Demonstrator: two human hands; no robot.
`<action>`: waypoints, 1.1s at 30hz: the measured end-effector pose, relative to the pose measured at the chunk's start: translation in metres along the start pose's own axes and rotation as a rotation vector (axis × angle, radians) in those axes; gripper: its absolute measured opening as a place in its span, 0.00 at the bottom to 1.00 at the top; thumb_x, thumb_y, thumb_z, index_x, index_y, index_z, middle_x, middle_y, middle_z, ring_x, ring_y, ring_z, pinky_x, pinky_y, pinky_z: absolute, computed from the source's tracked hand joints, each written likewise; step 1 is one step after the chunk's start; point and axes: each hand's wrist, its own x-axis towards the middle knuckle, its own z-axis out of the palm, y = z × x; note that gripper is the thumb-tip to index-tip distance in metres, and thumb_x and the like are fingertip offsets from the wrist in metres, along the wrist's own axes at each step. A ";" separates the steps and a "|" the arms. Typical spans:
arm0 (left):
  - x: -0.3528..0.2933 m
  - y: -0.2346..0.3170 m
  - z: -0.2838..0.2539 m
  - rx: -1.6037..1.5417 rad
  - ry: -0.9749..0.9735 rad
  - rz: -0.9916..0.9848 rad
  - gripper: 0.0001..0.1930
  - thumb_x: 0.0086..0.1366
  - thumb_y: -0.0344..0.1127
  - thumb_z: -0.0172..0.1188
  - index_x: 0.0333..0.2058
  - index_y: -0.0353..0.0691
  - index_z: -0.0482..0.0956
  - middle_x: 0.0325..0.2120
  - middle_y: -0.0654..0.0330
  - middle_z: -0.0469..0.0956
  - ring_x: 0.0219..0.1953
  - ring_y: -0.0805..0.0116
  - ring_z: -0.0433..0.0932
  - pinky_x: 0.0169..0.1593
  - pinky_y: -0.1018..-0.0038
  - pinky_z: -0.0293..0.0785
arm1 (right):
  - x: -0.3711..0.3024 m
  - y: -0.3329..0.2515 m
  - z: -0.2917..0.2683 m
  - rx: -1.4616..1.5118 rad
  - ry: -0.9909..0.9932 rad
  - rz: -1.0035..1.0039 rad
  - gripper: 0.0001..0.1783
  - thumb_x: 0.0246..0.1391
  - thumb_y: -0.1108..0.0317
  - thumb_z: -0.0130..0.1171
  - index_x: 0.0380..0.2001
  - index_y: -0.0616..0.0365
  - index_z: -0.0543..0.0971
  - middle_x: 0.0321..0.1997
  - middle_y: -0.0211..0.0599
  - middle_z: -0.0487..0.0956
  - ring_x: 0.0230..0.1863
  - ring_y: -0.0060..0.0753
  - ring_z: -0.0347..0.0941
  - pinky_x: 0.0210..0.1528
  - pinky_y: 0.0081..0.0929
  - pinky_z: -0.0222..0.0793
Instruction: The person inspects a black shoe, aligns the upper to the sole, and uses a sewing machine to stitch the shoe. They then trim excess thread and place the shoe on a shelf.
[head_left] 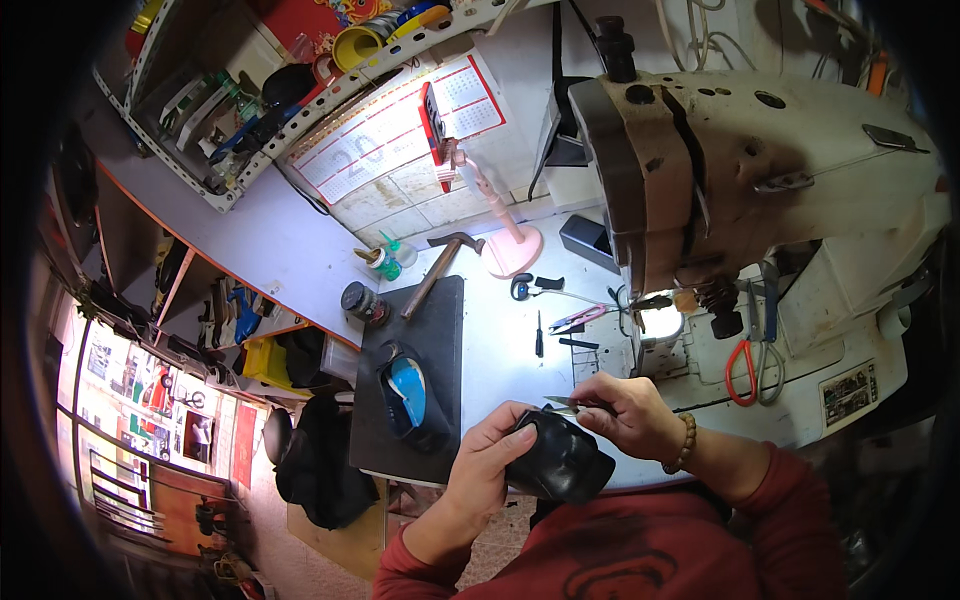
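My left hand [490, 462] grips a black leather shoe [562, 468] above the table's front edge, thumb pressed on its near side. Closed round a small pointed blade [560, 402], my right hand [638, 420] is at the shoe's upper edge. The blade's handle is mostly covered by the fingers, so its exact kind is unclear. To the left, another black shoe with a blue insole [406, 388] rests on a black mat [440, 345]. Just beyond my hands lie a small black screwdriver [540, 335] and pink-handled thread snips [580, 318].
A large sewing machine [760, 150] fills the right side. Red-and-grey-handled scissors [743, 372] lie beside its base. A hammer [434, 275], a dark jar [363, 303] and a pink phone stand [511, 250] stand or lie farther back. A metal shelf [290, 130] hangs at upper left.
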 end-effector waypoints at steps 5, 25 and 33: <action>-0.002 0.003 -0.007 -0.156 -0.006 -0.087 0.09 0.67 0.29 0.56 0.44 0.34 0.75 0.38 0.61 0.80 0.39 0.76 0.78 0.46 0.79 0.73 | -0.003 0.006 0.005 0.028 0.005 -0.022 0.18 0.60 0.52 0.58 0.39 0.56 0.76 0.30 0.40 0.81 0.31 0.42 0.81 0.31 0.32 0.74; 0.002 0.008 0.002 0.169 -0.005 0.044 0.09 0.66 0.30 0.56 0.41 0.31 0.77 0.35 0.62 0.78 0.38 0.76 0.75 0.47 0.80 0.68 | -0.005 -0.020 -0.002 -0.108 0.065 -0.161 0.12 0.51 0.62 0.66 0.34 0.53 0.75 0.25 0.34 0.79 0.24 0.41 0.77 0.25 0.34 0.70; 0.001 0.003 -0.010 0.079 -0.049 0.069 0.10 0.66 0.33 0.58 0.41 0.32 0.74 0.36 0.61 0.77 0.38 0.75 0.75 0.43 0.81 0.70 | -0.004 -0.022 0.012 0.008 0.164 -0.097 0.09 0.53 0.68 0.64 0.35 0.57 0.75 0.24 0.36 0.77 0.22 0.34 0.76 0.26 0.27 0.70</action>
